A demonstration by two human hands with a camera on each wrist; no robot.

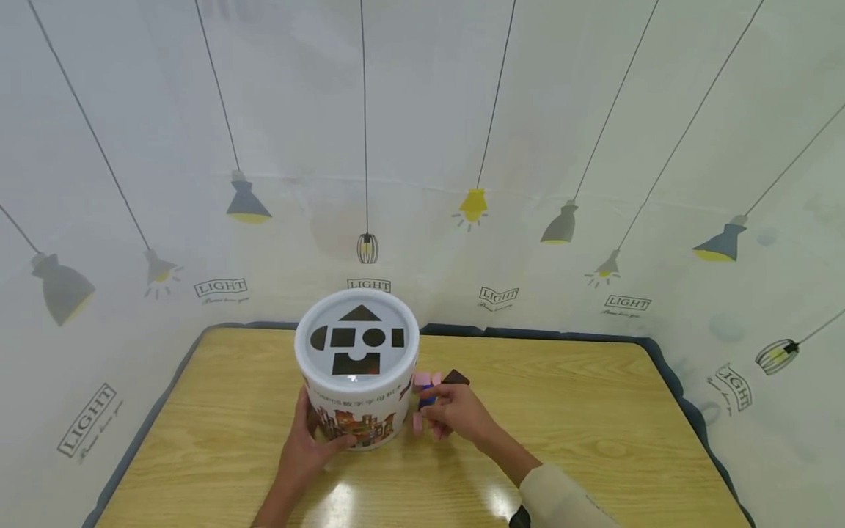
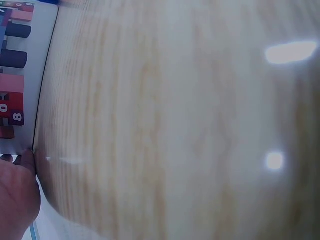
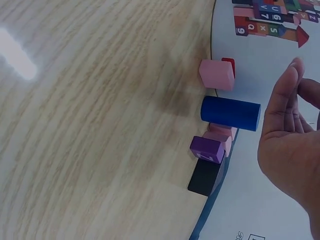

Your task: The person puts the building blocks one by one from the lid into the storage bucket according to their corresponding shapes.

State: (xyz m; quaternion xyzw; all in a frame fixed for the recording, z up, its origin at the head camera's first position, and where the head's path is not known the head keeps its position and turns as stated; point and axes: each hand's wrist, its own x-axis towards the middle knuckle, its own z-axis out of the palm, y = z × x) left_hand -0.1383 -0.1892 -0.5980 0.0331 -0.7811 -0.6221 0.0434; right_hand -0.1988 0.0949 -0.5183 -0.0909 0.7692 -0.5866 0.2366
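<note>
A white bucket (image 1: 356, 407), printed with a picture of colourful letter and number blocks, stands upright under its lid (image 1: 323, 359), which has shaped holes. My left hand (image 1: 310, 440) holds the bucket's lower left side, thumb across the front; in the left wrist view only part of this hand (image 2: 17, 197) shows at the edge. My right hand (image 1: 455, 412) is just right of the bucket, over a small group of blocks. In the right wrist view a blue cylinder block (image 3: 231, 113) lies beside the hand (image 3: 290, 135), whose fingers are close together with nothing visible in them.
By the bucket are a pink block (image 3: 216, 75), a purple block (image 3: 207, 149) and a black block (image 3: 204, 177), with more pink and red pieces among them. The wooden table (image 1: 594, 425) meets a lamp-printed wall covering (image 1: 422, 147) at its dark back edge.
</note>
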